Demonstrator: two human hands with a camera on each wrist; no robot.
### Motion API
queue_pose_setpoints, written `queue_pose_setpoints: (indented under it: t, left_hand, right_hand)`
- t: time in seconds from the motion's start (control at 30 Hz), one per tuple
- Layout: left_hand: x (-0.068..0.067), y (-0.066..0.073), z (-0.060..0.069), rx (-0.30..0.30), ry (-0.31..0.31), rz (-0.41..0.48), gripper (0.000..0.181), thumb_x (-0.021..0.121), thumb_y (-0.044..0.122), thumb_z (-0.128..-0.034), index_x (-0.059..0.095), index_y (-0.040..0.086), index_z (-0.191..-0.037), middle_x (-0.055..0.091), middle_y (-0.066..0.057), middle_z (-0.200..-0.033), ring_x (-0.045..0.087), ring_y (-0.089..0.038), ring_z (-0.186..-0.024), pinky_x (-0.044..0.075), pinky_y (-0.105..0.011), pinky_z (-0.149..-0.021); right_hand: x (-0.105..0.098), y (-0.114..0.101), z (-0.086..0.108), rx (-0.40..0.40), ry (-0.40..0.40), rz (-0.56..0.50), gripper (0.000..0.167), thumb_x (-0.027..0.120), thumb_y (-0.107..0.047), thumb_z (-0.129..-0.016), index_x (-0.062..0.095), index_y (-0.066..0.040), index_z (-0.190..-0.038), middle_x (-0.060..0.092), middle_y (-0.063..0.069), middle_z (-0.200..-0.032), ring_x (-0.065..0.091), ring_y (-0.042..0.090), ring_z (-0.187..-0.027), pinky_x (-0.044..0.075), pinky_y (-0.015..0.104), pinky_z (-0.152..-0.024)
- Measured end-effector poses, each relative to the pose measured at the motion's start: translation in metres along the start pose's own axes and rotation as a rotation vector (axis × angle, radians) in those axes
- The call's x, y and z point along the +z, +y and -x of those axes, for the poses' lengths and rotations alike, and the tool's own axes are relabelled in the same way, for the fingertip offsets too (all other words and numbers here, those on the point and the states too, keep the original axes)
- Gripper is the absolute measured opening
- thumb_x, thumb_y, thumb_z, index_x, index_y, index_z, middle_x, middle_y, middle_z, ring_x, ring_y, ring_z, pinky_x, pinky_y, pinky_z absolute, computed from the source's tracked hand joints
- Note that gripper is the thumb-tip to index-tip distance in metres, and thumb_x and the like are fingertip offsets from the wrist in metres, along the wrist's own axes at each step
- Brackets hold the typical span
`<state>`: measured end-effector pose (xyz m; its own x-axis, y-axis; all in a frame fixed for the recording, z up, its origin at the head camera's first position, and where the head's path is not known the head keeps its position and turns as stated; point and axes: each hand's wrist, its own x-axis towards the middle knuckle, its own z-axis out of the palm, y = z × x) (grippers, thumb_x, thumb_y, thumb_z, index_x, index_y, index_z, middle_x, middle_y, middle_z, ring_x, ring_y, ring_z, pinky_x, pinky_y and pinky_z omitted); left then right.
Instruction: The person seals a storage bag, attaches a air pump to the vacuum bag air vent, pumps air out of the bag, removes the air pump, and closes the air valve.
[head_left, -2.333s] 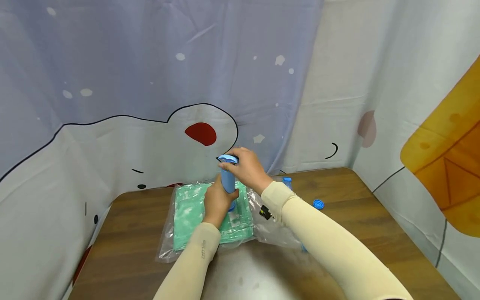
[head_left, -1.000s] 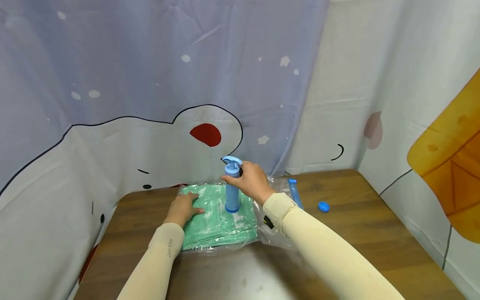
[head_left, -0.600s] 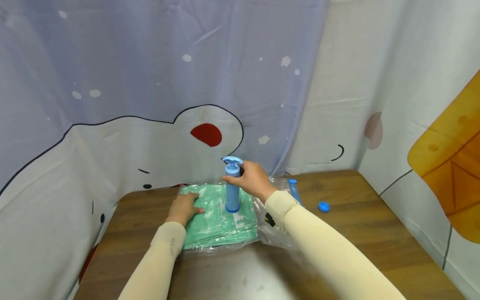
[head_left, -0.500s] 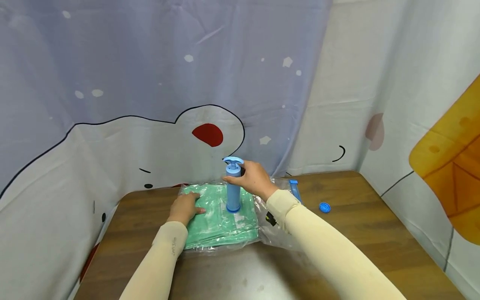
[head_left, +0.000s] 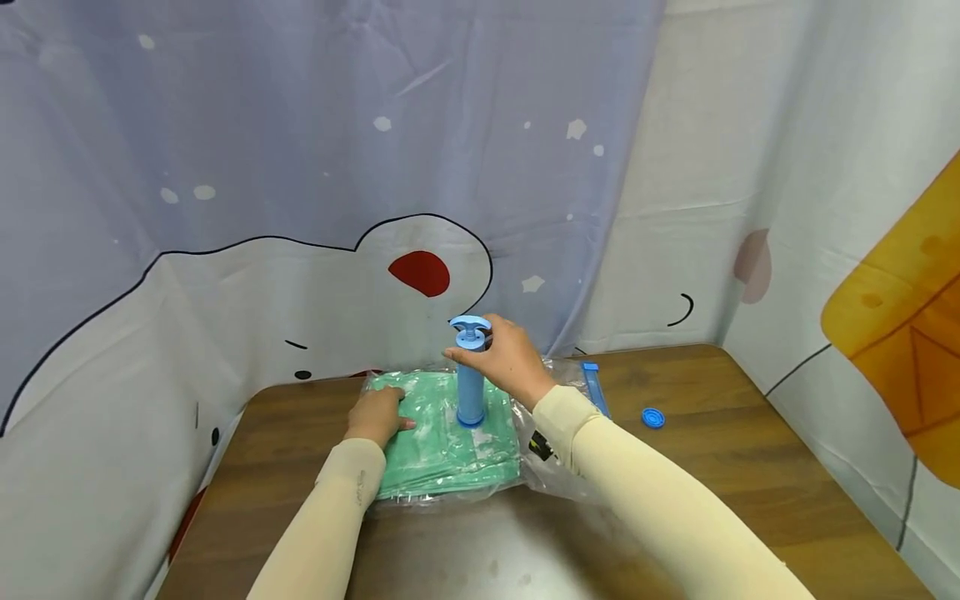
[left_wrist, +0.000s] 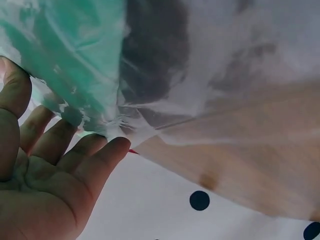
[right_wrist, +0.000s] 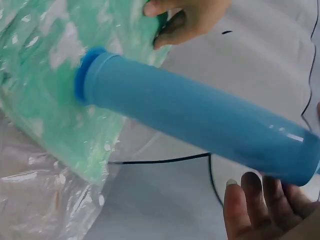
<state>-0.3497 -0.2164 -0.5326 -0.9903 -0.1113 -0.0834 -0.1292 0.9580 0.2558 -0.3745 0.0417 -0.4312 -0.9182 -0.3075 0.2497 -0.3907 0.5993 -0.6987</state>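
Note:
A blue hand pump (head_left: 470, 396) stands upright on a clear plastic bag (head_left: 551, 479) with folded green-and-white fabric (head_left: 427, 458) inside. My right hand (head_left: 513, 362) grips the upper barrel just below the T-shaped handle, thumb in front and fingers behind. In the right wrist view, the pump's darker blue base (right_wrist: 92, 75) meets the bag; the valve beneath it is hidden. My left hand (head_left: 375, 414) rests on the bag's left side, thumb and fingers spread apart. The left wrist view shows that hand (left_wrist: 55, 185) at the bag's edge with its fingers fairly straight.
On the wooden table (head_left: 735, 450), a round blue cap (head_left: 652, 417) lies right of the bag. A blue strip (head_left: 592, 387) is by the bag's right end, partly behind my right forearm. Printed curtains (head_left: 337, 167) hang close behind the table.
My left hand has let go of the pump's barrel and moved left onto the bag. My right hand has shifted from the handle down to the upper barrel. In the last second little has moved.

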Motion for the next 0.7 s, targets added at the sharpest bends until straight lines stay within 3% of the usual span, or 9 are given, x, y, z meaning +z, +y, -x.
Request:
queue_pose_setpoints:
  t: [0.1, 0.23, 0.4, 0.47, 0.5, 0.6, 0.7]
  left_hand:
    - [-0.001, 0.0, -0.003, -0.007, -0.011, -0.012, 0.077, 0.089, 0.035, -0.0971, 0.061, 0.003, -0.161, 0.051, -0.029, -0.173, 0.057, -0.057, -0.153, 0.056, -0.075, -0.115]
    - [0.0, -0.009, -0.012, -0.024, -0.033, -0.007, 0.077, 0.088, 0.034, -0.0992, 0.059, 0.004, -0.164, 0.046, -0.03, -0.176, 0.053, -0.058, -0.156, 0.054, -0.076, -0.117]
    - [0.019, -0.038, -0.034, -0.016, 0.004, 0.035, 0.085, 0.089, 0.043, -0.0968, 0.056, 0.008, -0.167, 0.041, -0.028, -0.179, 0.041, -0.058, -0.165, 0.049, -0.077, -0.122]
    - [0.02, -0.04, -0.031, -0.022, 0.02, 0.031, 0.084, 0.088, 0.044, -0.0968, 0.057, 0.009, -0.167, 0.044, -0.026, -0.179, 0.044, -0.057, -0.163, 0.05, -0.076, -0.121]
    - [0.021, -0.039, -0.029, -0.025, 0.029, 0.02, 0.083, 0.088, 0.044, -0.0968, 0.058, 0.009, -0.166, 0.047, -0.025, -0.177, 0.048, -0.056, -0.161, 0.052, -0.076, -0.119]
    - [0.007, -0.017, -0.009, -0.023, 0.05, -0.001, 0.076, 0.09, 0.039, -0.0981, 0.063, 0.008, -0.162, 0.061, -0.024, -0.167, 0.061, -0.053, -0.15, 0.056, -0.073, -0.116]
    - [-0.006, 0.013, 0.006, 0.064, 0.05, 0.136, 0.073, 0.089, 0.035, -0.1012, 0.061, 0.007, -0.163, 0.067, -0.022, -0.162, 0.064, -0.05, -0.149, 0.055, -0.071, -0.12]
  right_hand:
    - [-0.001, -0.006, -0.001, 0.002, 0.052, -0.019, 0.058, 0.09, -0.058, -0.095, 0.068, -0.01, -0.119, 0.074, 0.006, -0.1, 0.069, 0.021, -0.085, 0.058, 0.034, -0.072]
    - [-0.001, -0.013, -0.005, 0.024, 0.053, -0.047, 0.05, 0.093, -0.051, -0.094, 0.061, -0.012, -0.098, 0.063, 0.002, -0.083, 0.058, 0.018, -0.072, 0.047, 0.03, -0.064]
    - [-0.002, -0.018, -0.013, 0.033, 0.009, -0.085, 0.045, 0.095, -0.047, -0.093, 0.064, -0.015, -0.092, 0.067, 0.001, -0.085, 0.059, 0.018, -0.075, 0.049, 0.03, -0.066]
    - [-0.003, -0.018, -0.015, 0.043, -0.017, -0.122, 0.042, 0.096, -0.044, -0.093, 0.065, -0.015, -0.092, 0.073, 0.003, -0.093, 0.062, 0.019, -0.081, 0.051, 0.031, -0.07]
    - [-0.004, -0.018, -0.015, 0.053, -0.028, -0.139, 0.04, 0.097, -0.042, -0.093, 0.067, -0.016, -0.091, 0.076, 0.004, -0.099, 0.063, 0.019, -0.085, 0.052, 0.031, -0.072]
    - [-0.007, -0.016, -0.017, 0.082, -0.057, -0.19, 0.038, 0.098, -0.037, -0.092, 0.068, -0.015, -0.089, 0.079, 0.007, -0.109, 0.064, 0.021, -0.092, 0.054, 0.033, -0.076]
    - [-0.01, -0.014, -0.018, 0.1, -0.072, -0.225, 0.036, 0.099, -0.035, -0.091, 0.068, -0.016, -0.086, 0.08, 0.007, -0.11, 0.064, 0.021, -0.093, 0.055, 0.033, -0.077]
